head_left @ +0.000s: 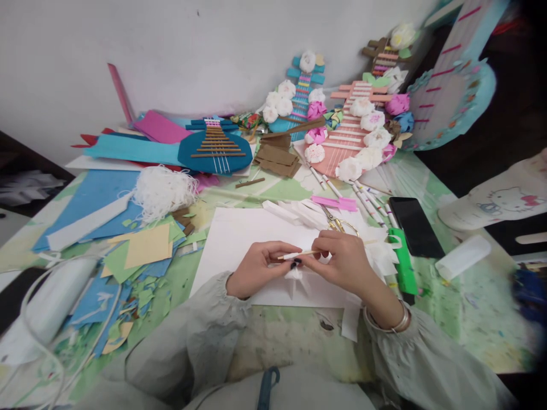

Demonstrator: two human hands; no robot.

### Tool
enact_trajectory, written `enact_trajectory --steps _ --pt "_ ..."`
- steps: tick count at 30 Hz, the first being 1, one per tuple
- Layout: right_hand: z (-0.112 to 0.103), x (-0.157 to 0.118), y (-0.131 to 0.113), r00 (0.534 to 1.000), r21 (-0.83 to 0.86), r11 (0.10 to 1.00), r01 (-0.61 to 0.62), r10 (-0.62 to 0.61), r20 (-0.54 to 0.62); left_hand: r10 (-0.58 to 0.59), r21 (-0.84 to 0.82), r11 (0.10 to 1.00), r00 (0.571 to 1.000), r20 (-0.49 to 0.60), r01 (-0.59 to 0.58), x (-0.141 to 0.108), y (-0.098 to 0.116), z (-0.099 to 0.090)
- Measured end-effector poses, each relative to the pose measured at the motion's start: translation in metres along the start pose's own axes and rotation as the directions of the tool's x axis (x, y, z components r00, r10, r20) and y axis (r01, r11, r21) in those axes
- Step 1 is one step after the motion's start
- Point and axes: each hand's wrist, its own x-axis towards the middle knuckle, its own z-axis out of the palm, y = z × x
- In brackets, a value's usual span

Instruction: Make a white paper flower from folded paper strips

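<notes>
My left hand (265,266) and my right hand (341,261) meet over a large white sheet (235,233). Between them lies a thin wooden stick (311,251) with white paper around its left part. Right thumb and fingers pinch the stick; the left fingertips close on its white-wrapped end. A small white crumpled paper piece (294,274) hangs just below the fingertips. Gold-handled scissors (339,223) lie behind my right hand, beside white paper strips (294,212). Crumpled white paper (380,256) sits to the right of that hand.
Paper instruments with paper flowers, one pink (342,134) and one dark blue (213,149), stand or lie along the wall. White string (164,191) and paper scraps (149,247) are left. A green object (402,262), black phone (416,226) and white cup (496,196) are right.
</notes>
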Motion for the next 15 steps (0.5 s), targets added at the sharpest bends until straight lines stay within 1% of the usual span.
enact_trajectory --steps 5,10,13,15 --pt "0.0001 -0.0008 0.0003 0.992 0.0 0.999 0.052 -0.051 -0.117 -0.017 0.019 1.0 0.999 -0.034 0.018 -0.0003 0.0025 0.0005" --pt "0.0015 -0.002 0.0016 0.973 -0.024 0.994 0.104 -0.106 -0.206 -0.013 -0.045 0.999 1.0 -0.003 0.013 -0.0014 0.005 -0.0015" --pt "0.0014 -0.0023 0.0025 0.969 -0.028 0.994 0.105 -0.109 -0.223 0.014 -0.015 1.0 1.0 -0.028 -0.014 -0.0011 0.0054 -0.0029" --pt "0.0005 -0.002 0.003 0.976 -0.024 0.994 0.104 -0.107 -0.188 0.025 0.044 0.999 0.998 -0.059 -0.023 -0.001 0.0054 -0.0032"
